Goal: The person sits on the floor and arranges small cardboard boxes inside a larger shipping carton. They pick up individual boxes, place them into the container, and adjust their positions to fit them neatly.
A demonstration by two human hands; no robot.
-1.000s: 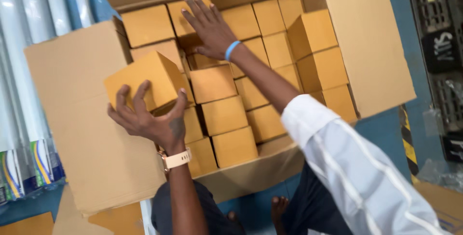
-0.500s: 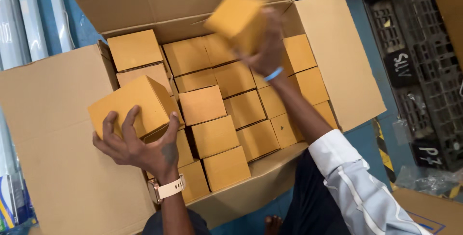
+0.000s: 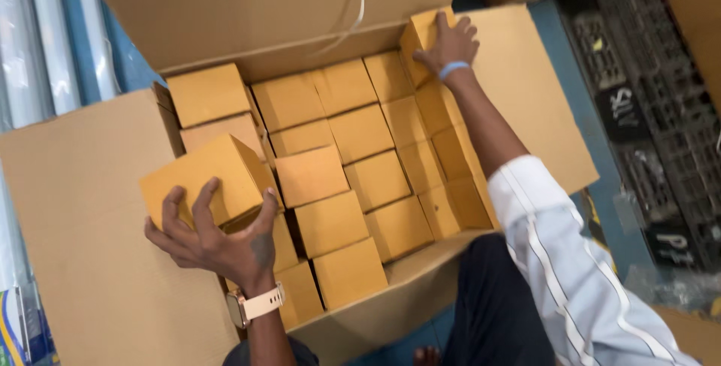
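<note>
A large open cardboard carton (image 3: pixel 75 223) is packed with several small yellow-brown boxes (image 3: pixel 360 133) in rows. My left hand (image 3: pixel 218 242), with a pale wristwatch, grips one small box (image 3: pixel 206 178) from below, tilted over the carton's left side. My right hand (image 3: pixel 449 44), with a blue wristband and a white striped sleeve, rests on another small box (image 3: pixel 419 35) at the carton's far right corner, fingers wrapped over its top. That box stands a little higher than the row beside it.
A black plastic crate (image 3: pixel 638 110) lies to the right on the blue floor (image 3: pixel 571 73). Pale tubes (image 3: pixel 37 35) stand along the left. A white strap (image 3: pixel 360 5) hangs over the carton's back flap. Clear plastic wrap (image 3: pixel 668 291) lies at the lower right.
My right hand picked a small box out of the carton's far rows, lifted it and brought it down at the far right corner. My left hand kept hold of its box.
</note>
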